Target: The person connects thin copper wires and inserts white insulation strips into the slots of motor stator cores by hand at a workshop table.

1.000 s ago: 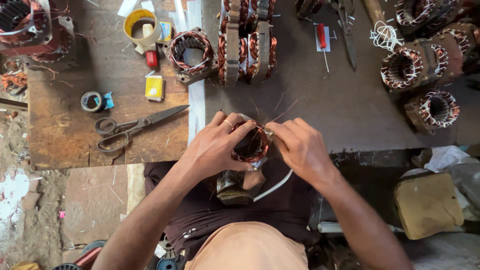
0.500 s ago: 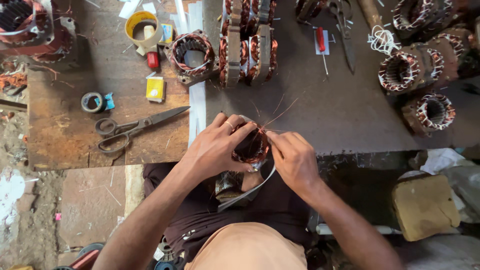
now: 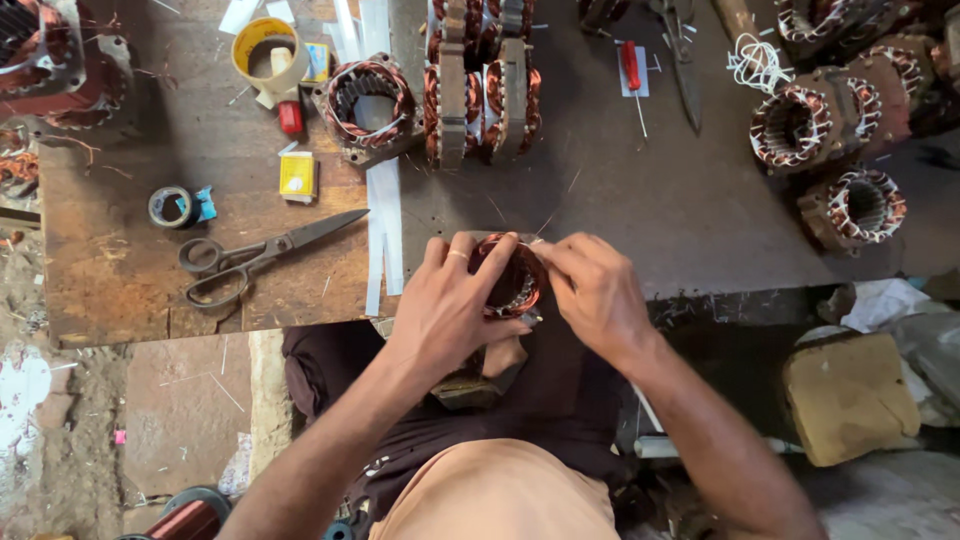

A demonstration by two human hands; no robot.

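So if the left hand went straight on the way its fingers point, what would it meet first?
The left hand grips the stator, fingers pointing up the bench. Beyond lies bare bench, then probably the pair of upright stators, though depth is unclear.

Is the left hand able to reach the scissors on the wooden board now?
Probably yes, once freed: the left hand holds the copper-wound stator, and the scissors lie close on its side with nothing between.
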